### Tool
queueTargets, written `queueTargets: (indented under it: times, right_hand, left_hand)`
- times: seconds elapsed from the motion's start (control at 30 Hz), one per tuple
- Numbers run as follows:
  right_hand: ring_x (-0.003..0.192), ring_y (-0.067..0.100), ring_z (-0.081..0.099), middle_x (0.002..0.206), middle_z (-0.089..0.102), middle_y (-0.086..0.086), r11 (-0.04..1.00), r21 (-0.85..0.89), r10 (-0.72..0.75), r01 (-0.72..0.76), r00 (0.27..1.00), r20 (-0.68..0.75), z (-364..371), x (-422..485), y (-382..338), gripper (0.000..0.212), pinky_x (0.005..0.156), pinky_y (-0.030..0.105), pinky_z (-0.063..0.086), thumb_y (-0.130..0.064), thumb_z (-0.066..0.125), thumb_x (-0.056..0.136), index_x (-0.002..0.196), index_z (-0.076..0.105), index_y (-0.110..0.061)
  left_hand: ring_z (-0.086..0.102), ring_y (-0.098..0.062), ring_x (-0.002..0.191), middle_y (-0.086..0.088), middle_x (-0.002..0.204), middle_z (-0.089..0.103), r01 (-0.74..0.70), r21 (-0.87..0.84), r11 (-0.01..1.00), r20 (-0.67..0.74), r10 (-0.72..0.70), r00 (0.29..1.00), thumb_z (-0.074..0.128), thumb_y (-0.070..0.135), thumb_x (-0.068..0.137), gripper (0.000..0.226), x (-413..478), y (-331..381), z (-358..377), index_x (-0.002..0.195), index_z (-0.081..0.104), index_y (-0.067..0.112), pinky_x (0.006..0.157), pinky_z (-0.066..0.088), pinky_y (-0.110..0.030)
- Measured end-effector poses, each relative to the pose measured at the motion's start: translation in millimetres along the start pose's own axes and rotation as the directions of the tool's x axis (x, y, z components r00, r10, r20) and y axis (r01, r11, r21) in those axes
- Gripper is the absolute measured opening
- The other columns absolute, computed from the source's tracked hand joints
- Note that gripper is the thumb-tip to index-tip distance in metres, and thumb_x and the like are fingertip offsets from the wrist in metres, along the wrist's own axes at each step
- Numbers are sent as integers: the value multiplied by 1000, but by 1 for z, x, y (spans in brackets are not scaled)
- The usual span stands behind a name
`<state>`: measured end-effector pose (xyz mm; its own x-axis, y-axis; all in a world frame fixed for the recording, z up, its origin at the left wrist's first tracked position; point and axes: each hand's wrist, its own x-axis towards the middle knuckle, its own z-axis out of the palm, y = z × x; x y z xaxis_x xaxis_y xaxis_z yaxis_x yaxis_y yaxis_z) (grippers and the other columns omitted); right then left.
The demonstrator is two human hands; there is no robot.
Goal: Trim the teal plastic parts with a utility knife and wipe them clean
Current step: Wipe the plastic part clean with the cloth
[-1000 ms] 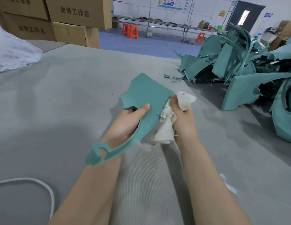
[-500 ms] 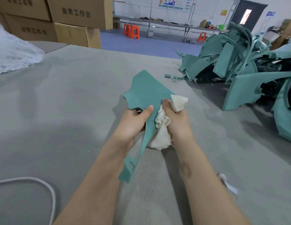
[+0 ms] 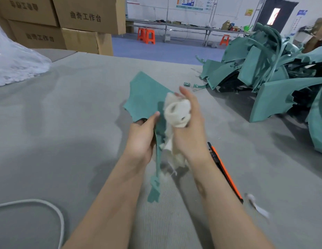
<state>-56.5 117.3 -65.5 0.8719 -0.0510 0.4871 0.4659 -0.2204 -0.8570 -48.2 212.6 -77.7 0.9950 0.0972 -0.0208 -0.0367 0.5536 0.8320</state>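
A flat teal plastic part (image 3: 145,94) with a long thin tail is held above the grey table, its tail pointing down toward me. My left hand (image 3: 141,139) grips it at the narrow middle, thumb on top. My right hand (image 3: 190,128) holds a bunched white cloth (image 3: 177,112) against the part's right side. An orange and black utility knife (image 3: 224,170) lies on the table just right of my right forearm, partly hidden by it.
A large heap of teal plastic parts (image 3: 275,76) fills the table's right side, with small offcuts (image 3: 187,84) beside it. A white cord (image 3: 39,203) loops at the lower left. Clear plastic wrap (image 3: 14,63) and cardboard boxes (image 3: 81,18) stand at the back left. A white scrap (image 3: 257,205) lies lower right.
The part has turned so its tail points down toward me instead of left. My right hand has rotated palm inward with the cloth bunched higher on the part. The knife has come into view.
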Motion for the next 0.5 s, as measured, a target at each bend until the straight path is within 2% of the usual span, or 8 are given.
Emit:
queueTargets:
  times: [0.03, 0.07, 0.13, 0.17, 0.23, 0.33, 0.43, 0.5]
  right_hand:
    - [132, 1, 43, 141, 49, 0, 994, -110, 4, 3, 998, 66, 9, -3, 2, 56, 111, 24, 34, -11, 55, 92, 145, 37, -15]
    - [146, 12, 22, 156, 32, 2, 956, -292, 32, 0, 994, 105, 15, -6, 5, 58, 120, 37, 20, -27, 50, 96, 150, 30, -19]
    - [149, 14, -11, 164, 0, -4, 856, -515, 46, 47, 985, 166, 20, -11, 12, 66, 121, 42, -8, -51, 36, 95, 154, 21, -25]
    - [148, 13, -19, 164, -9, -7, 826, -558, 30, 80, 982, 185, 21, -11, 13, 68, 117, 41, -14, -55, 30, 93, 154, 19, -28]
    - [145, 14, -27, 162, -18, -7, 767, -630, -3, 119, 983, 183, 19, -10, 17, 68, 115, 44, -18, -51, 23, 90, 155, 13, -33]
    - [143, 16, -31, 162, -21, -4, 690, -719, -44, 87, 996, 78, 19, -10, 20, 65, 112, 51, -21, -38, 34, 93, 154, 11, -41]
    - [145, 17, -26, 163, -16, -2, 705, -704, -115, 88, 993, 9, 21, -9, 21, 64, 112, 51, -22, -37, 32, 91, 152, 15, -44]
    - [147, 23, -22, 163, -17, -1, 696, -716, -9, -57, 996, -88, 7, 4, 26, 64, 113, 53, -17, -35, 34, 91, 152, 16, -45]
  left_hand:
    - [59, -25, 118, -10, 125, 64, 87, -98, 991, 67, -81, 995, 47, 16, 99, 33, 0, 1, 1, 128, 57, 4, 104, 45, -36]
    - [55, -22, 123, -6, 132, 60, 210, -196, 958, 145, -183, 972, 45, 30, 99, 42, -1, 3, 3, 133, 53, 7, 109, 39, -36]
    - [50, -20, 130, 2, 136, 56, 359, -305, 882, 278, -279, 919, 41, 60, 93, 54, -1, 5, 4, 122, 58, 18, 109, 36, -41]
    - [51, -20, 129, 3, 135, 57, 370, -316, 873, 302, -277, 912, 39, 66, 90, 55, -1, 5, 4, 110, 61, 20, 105, 40, -42]
    - [63, -15, 114, 0, 124, 66, 305, -260, 916, 257, -239, 936, 35, 60, 95, 52, 0, 4, 1, 95, 69, 20, 91, 52, -33]
    - [71, -2, 81, 7, 90, 75, 221, -96, 971, 247, -192, 950, 30, 39, 103, 43, 2, 5, 3, 96, 67, 20, 63, 54, -13]
    - [71, -4, 84, 6, 91, 75, 195, -56, 979, 296, -170, 940, 28, 36, 104, 40, 7, 8, 1, 103, 64, 16, 68, 55, -14]
    - [69, -16, 95, -1, 102, 72, 159, 62, 985, 277, -170, 946, 35, 42, 101, 41, 6, 9, -4, 112, 64, 15, 86, 53, -26]
